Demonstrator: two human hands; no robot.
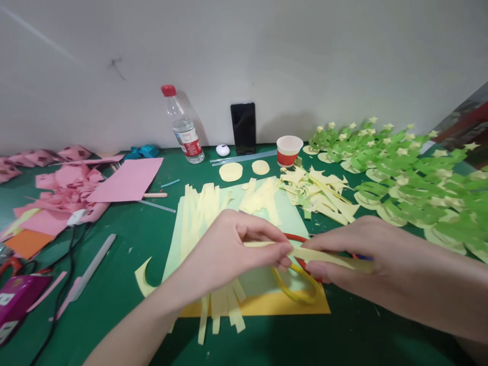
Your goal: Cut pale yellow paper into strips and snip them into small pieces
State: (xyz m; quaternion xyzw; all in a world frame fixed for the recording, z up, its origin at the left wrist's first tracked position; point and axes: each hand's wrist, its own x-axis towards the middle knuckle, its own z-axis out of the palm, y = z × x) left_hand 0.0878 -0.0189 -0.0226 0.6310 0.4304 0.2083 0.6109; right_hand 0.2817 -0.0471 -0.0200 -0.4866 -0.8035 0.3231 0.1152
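Note:
A pale yellow paper strip (328, 258) is stretched between my two hands above the stacked paper. My left hand (244, 239) pinches its left end between thumb and fingers. Further right, my right hand (354, 249) grips the strip between thumb and fingers. Scissors with yellow and red handles (295, 292) show beneath the hands; their blades are hidden, and I cannot tell if the right hand touches them. Pale yellow strips (202, 203) lie across a light green sheet (251, 290), on top of an orange-yellow sheet (282, 306).
Pink paper (127, 180) and a purple box (23, 300) with a black cable lie left. At the back stand a water bottle (186, 134), a phone (244, 128) and a paper cup (288, 150). Paper scraps (320, 190) and several green star-topped paper spirals (400, 178) fill the right.

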